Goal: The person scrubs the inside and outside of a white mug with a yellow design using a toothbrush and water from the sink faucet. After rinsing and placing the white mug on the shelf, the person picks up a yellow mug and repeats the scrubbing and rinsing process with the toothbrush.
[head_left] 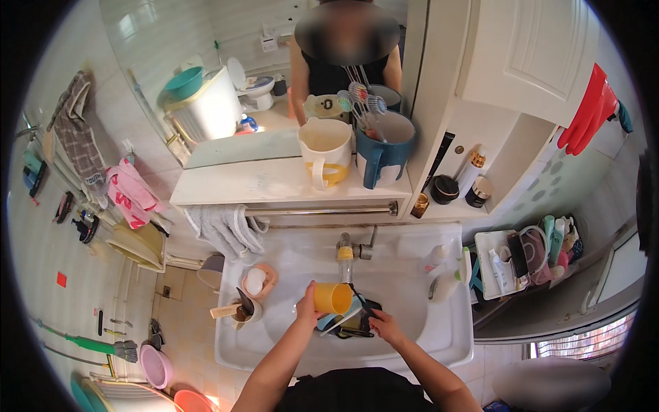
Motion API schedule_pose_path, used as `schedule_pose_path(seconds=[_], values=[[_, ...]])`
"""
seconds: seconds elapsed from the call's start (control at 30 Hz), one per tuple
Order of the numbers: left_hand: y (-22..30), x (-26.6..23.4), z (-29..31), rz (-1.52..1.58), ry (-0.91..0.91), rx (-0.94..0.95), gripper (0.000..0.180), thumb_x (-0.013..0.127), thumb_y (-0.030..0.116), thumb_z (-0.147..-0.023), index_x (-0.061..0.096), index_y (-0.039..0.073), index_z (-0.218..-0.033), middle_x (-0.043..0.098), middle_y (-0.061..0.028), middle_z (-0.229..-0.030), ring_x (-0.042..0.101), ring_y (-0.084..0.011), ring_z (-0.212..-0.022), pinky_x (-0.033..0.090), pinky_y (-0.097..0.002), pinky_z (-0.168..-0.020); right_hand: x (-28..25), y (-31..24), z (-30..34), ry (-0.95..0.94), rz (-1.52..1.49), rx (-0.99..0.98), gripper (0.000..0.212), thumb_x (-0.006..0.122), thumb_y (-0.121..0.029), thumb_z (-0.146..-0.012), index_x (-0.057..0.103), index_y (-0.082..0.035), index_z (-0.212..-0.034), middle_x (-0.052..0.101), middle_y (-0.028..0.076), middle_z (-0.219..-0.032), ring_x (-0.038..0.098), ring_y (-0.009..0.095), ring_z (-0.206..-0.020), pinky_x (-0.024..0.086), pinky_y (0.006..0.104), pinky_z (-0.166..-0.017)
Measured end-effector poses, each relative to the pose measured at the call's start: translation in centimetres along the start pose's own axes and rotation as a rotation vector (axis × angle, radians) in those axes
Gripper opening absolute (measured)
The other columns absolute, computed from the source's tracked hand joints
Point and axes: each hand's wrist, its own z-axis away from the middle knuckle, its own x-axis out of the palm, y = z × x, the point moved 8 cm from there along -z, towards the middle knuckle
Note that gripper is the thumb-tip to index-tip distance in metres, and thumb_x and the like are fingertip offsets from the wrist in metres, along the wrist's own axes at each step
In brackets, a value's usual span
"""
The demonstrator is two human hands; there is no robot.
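Over the white washbasin [405, 347], my left hand [307, 303] is wrapped round a yellow cup [333, 299], tilted with its mouth toward the right. My right hand [386, 325] grips a thin black stick-like thing [364, 301]; its kind is too small to make out. Beneath both hands, in the bowl, lies a jumble of black, pale blue and white items [350, 323], partly hidden by the cup. The tap [345, 253] stands just behind the cup, with a yellow band and a clear spout end.
A pink soap dish [266, 283] and a holder with brushes [248, 314] sit on the basin's left rim. Two bottles [446, 285] stand at its right. On the shelf above are a cream mug [326, 147] and a blue mug [395, 141] with toothbrushes. A grey towel [226, 230] hangs below.
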Motion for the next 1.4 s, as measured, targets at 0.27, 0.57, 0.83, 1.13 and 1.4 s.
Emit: schedule_pose_path(seconds=[0.27, 0.57, 0.83, 1.13, 1.4], values=[[-4.1, 4.3, -2.0, 0.048, -0.308, -0.265, 0.064, 0.04, 0.061, -0.085, 0.044, 0.011, -0.125, 0.05, -0.0121, -0.125, 0.05, -0.0313, -0.113, 0.043, -0.0508, -0.092, -4.0, -2.5, 2.2, 0.261, 0.161, 0.007, 0.03, 0.06, -0.032, -0.085, 0.058, -0.003, -0.079, 0.048, -0.002, -0.064, 0.042, 0.008, -0.059, 0.034, 0.023, -0.054], [-4.2, 3.4, -3.5, 0.01, -0.419, -0.266, 0.065, 0.034, 0.063, -0.085, 0.047, 0.013, -0.124, 0.056, -0.0114, -0.117, 0.056, -0.031, -0.102, 0.049, -0.0443, -0.078, -2.7, -7.4, 1.3, 0.329, 0.464, -0.12, 0.03, 0.058, -0.034, -0.084, 0.063, -0.006, -0.095, 0.062, 0.009, -0.075, 0.059, 0.02, -0.069, 0.045, 0.0311, -0.064], [-4.2, 1.4, -5.0, 0.146, -0.486, -0.21, 0.058, 0.035, 0.058, -0.087, 0.051, 0.013, -0.119, 0.058, -0.0098, -0.114, 0.057, -0.0262, -0.101, 0.045, -0.0363, -0.083, -0.7, -11.6, 1.0, 0.187, 0.659, -0.291, 0.022, 0.062, -0.02, -0.078, 0.063, -0.01, -0.098, 0.065, 0.011, -0.076, 0.063, 0.029, -0.069, 0.049, 0.037, -0.062], [-4.9, 4.0, -3.1, 0.304, -0.589, -0.254, 0.058, 0.036, 0.055, -0.089, 0.048, 0.009, -0.122, 0.054, -0.0091, -0.119, 0.05, -0.0256, -0.112, 0.041, -0.0428, -0.092, 4.3, -13.4, -1.4, 0.223, 1.15, -0.445, 0.02, 0.06, -0.029, -0.08, 0.066, -0.01, -0.077, 0.062, 0.012, -0.064, 0.061, 0.031, -0.058, 0.049, 0.0411, -0.053], [-3.4, 2.7, -3.1, 0.245, -0.456, -0.192, 0.061, 0.035, 0.056, -0.089, 0.047, 0.007, -0.123, 0.051, -0.0106, -0.124, 0.048, -0.0266, -0.115, 0.035, -0.042, -0.101, 3.4, -13.5, -1.6, 0.188, 1.096, -0.45, 0.022, 0.058, -0.03, -0.081, 0.065, -0.011, -0.075, 0.061, 0.012, -0.06, 0.06, 0.031, -0.055, 0.048, 0.0425, -0.052]])
